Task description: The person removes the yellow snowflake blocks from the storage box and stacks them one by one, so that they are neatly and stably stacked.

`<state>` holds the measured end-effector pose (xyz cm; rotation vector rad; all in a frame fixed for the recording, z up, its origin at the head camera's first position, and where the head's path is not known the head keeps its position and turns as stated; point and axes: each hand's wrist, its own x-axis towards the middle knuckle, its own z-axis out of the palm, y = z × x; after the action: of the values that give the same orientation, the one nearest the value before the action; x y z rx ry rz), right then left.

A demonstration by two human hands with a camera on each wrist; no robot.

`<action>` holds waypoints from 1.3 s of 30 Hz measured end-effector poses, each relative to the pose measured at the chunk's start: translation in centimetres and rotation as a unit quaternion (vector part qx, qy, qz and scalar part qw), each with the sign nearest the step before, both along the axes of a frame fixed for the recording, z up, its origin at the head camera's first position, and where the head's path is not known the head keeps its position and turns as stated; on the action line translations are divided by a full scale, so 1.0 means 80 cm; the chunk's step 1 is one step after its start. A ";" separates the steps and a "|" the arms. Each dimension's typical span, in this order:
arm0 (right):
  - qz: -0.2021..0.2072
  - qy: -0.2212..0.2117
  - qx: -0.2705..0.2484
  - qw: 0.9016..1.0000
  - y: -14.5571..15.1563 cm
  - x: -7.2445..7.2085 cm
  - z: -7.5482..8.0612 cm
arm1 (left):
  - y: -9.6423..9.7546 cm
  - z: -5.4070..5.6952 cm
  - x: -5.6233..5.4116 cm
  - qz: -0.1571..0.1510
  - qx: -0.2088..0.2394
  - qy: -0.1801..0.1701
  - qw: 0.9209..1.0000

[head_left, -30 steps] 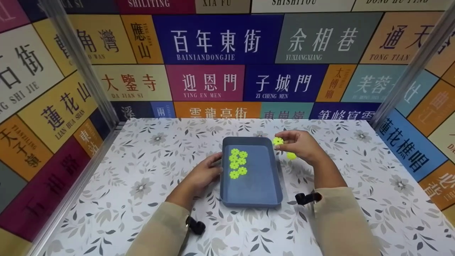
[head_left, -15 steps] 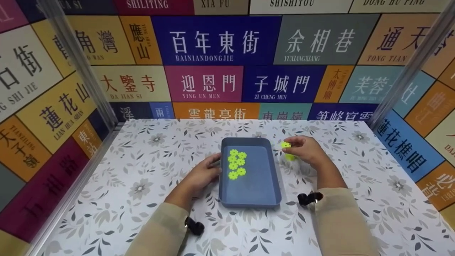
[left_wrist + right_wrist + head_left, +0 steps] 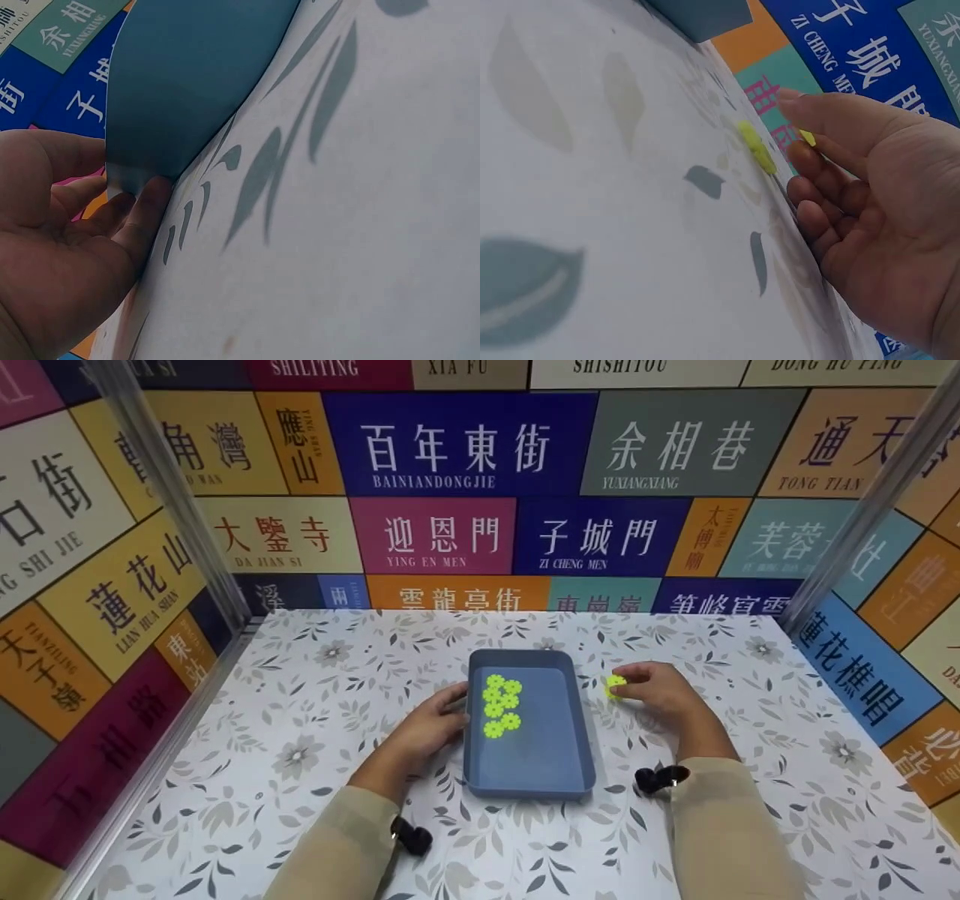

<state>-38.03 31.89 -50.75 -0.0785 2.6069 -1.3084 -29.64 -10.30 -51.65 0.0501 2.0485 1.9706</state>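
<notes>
A grey-blue rectangular tray [image 3: 532, 769] lies on the table with several yellow-green flower-shaped pieces [image 3: 495, 709] in its left half. My left hand [image 3: 431, 727] rests against the outside of the tray's left wall; in the left wrist view its relaxed fingers [image 3: 146, 214] touch the wall low down. To the right of the tray, my right hand [image 3: 660, 690] pinches a yellow-green flower piece [image 3: 808, 138] between thumb and finger, mostly hidden by the hand in the right wrist view. Just beside those fingertips another flower piece [image 3: 756, 148] lies on the tabletop.
The table [image 3: 300, 810] has a white cover printed with grey leaves and flowers. Behind it and at both sides stand panels [image 3: 461, 442] with large printed characters, joined by clear corner strips [image 3: 862, 502]. A black wrist camera [image 3: 660, 778] sits at each sleeve.
My right hand has moved from the tray's far right corner rightward and nearer, with the flower piece in its fingers, down to the piece on the table. The left hand has stayed put.
</notes>
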 end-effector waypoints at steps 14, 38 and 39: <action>0.005 0.008 0.038 0.999 0.000 0.001 -0.006 | -0.001 -0.001 -0.002 0.002 -0.003 -0.006 1.000; 0.000 -0.011 -0.013 1.000 -0.005 0.006 -0.001 | -0.002 0.002 -0.002 0.001 -0.015 -0.015 1.000; -0.003 -0.009 -0.020 1.000 -0.004 0.005 -0.001 | -0.003 0.002 -0.002 0.001 -0.017 -0.015 1.000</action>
<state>-37.63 31.57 -50.82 -0.0648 2.5684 -1.3582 -29.76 -10.51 -51.45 0.0106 2.0635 1.9244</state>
